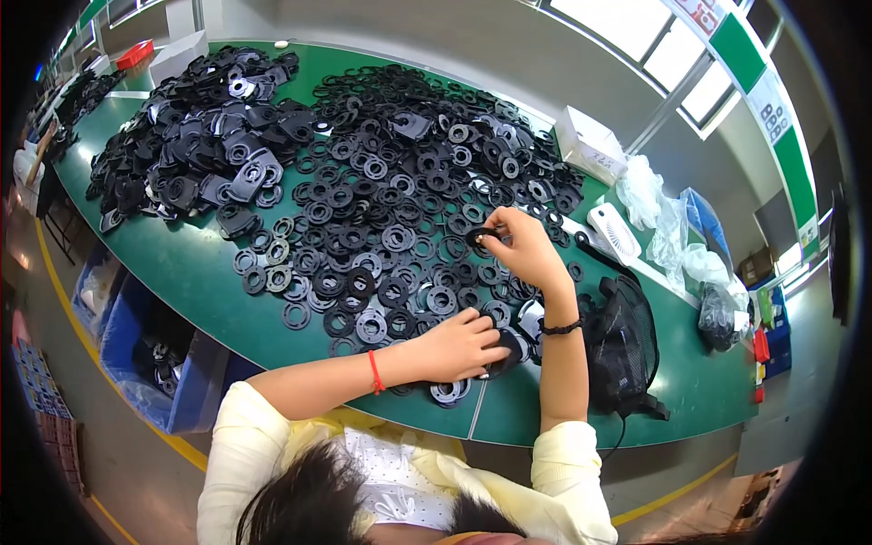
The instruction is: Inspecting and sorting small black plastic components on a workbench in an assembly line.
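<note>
My right hand (525,250) is raised over the pile, thumb and fingers pinching a black ring (476,238). Closer to me, my left hand (459,346) has its fingers curled against a black round piece (507,352), which they partly cover. Around both hands lie many loose black and grey flat rings (397,238), heaped higher toward the back. Below my left hand, another ring (449,391) rests near the table's front edge.
The green table (227,313) also bears a heap of black plates with round holes (195,150). To the right are a black mesh bag (624,341), a white fan (614,233), a white box (589,145) and clear plastic bags (668,227). Blue bins (186,386) stand at the left.
</note>
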`<state>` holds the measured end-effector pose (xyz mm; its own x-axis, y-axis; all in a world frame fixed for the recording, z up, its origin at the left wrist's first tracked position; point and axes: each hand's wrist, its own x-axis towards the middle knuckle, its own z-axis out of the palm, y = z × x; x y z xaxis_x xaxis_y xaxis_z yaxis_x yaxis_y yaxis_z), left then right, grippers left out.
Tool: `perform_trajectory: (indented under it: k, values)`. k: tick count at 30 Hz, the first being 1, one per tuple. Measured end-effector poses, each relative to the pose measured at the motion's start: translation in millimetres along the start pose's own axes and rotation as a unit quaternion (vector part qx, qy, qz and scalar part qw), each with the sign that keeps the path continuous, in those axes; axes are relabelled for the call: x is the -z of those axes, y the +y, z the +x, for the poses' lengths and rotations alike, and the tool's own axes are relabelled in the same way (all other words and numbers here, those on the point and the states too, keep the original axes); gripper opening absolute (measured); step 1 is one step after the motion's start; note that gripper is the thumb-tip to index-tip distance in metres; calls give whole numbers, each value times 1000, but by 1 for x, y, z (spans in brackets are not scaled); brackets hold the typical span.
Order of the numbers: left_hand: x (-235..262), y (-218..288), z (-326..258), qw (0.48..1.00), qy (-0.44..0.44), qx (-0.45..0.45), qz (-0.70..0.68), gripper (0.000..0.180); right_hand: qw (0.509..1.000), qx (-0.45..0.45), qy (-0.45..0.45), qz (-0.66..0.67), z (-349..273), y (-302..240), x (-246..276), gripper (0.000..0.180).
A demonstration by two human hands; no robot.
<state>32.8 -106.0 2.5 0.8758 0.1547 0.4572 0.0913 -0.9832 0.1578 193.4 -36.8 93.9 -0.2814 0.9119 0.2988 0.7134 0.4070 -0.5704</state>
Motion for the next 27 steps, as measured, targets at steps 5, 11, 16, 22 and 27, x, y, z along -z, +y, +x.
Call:
perform_trajectory:
  k: [5, 11, 16, 22, 27]
  values:
    - [7, -2, 0, 996, -14, 82, -34, 52, 998, -50, 6, 23, -1, -1, 7, 19]
    - [-2, -4, -2, 998, 37, 55, -24, 70, 994, -88, 36, 55, 0, -4, 6, 20]
    - [8, -6, -1, 993, -6, 73, -95, 70, 996, -74, 50, 29, 1, -6, 9, 22]
    - [13, -19, 1, 977, 78, 131, -150, 52, 993, -64, 77, 63, 2, -1, 11, 22]
    - [24, -36, 1, 921, 196, 252, -222, 31, 985, -91, 75, 128, 2, -3, 16, 22]
